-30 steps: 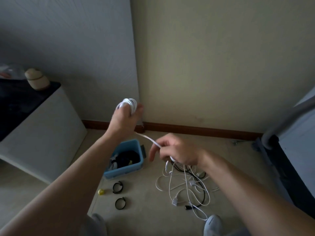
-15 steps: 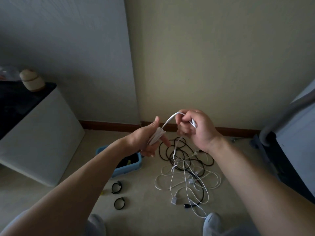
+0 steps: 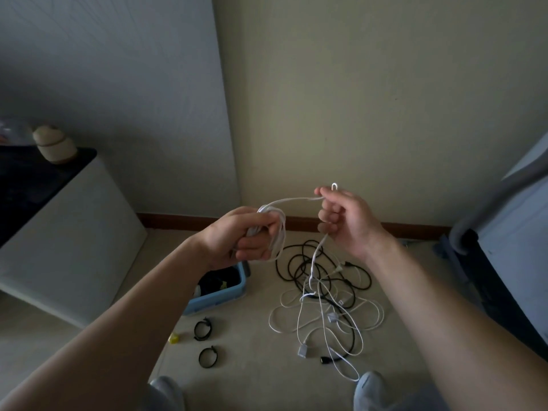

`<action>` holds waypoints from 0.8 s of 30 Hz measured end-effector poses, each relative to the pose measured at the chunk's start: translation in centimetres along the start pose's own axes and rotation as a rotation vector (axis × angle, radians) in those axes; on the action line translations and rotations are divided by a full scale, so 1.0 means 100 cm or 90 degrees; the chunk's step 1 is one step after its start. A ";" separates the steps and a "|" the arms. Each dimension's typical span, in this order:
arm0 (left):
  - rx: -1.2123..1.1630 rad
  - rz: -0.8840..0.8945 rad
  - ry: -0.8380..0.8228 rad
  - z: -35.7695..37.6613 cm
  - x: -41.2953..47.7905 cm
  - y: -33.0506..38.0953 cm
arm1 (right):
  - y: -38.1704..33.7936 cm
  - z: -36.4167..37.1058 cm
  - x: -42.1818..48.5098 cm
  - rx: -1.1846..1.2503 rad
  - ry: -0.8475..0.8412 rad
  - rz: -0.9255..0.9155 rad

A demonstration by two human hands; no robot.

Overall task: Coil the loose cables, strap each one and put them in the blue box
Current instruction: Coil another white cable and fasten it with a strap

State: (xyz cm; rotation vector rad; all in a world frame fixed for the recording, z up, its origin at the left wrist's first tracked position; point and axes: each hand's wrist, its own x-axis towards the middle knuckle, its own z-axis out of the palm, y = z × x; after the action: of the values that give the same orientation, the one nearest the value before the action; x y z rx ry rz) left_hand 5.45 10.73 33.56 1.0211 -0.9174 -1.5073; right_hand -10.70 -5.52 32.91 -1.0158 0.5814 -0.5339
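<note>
My left hand grips a coil of white cable in mid-air, above the floor. A strand of that cable runs across to my right hand, which pinches its plug end, the connector tip poking up above the fingers. Another white strand hangs from my right hand down to the tangle of loose black and white cables on the floor. The blue box sits on the floor below my left wrist, partly hidden by my forearm, with dark coiled items inside. Two black straps lie in front of the box.
A small yellow object lies left of the straps. A white cabinet with a dark top stands at the left. Dark furniture and a grey pipe fill the right edge. The walls meet in a corner straight ahead.
My left hand came down and rightward with the coil. My right hand rose from the pile with the cable's end and has drawn a little away from my left hand.
</note>
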 end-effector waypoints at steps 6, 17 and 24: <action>0.005 -0.049 -0.066 0.000 -0.003 0.002 | 0.005 -0.007 0.005 0.018 0.073 -0.070; -0.182 0.086 -0.037 -0.009 -0.007 0.016 | 0.021 -0.006 0.001 -0.348 0.062 0.065; -0.366 0.196 0.289 -0.002 0.001 0.021 | 0.040 0.018 -0.007 -0.509 -0.128 0.092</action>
State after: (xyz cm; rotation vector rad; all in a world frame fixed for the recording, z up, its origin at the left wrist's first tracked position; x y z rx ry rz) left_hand 6.33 10.26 35.37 0.7096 -0.2710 -1.1130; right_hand -9.45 -2.19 30.22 -1.7417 0.6962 -0.0470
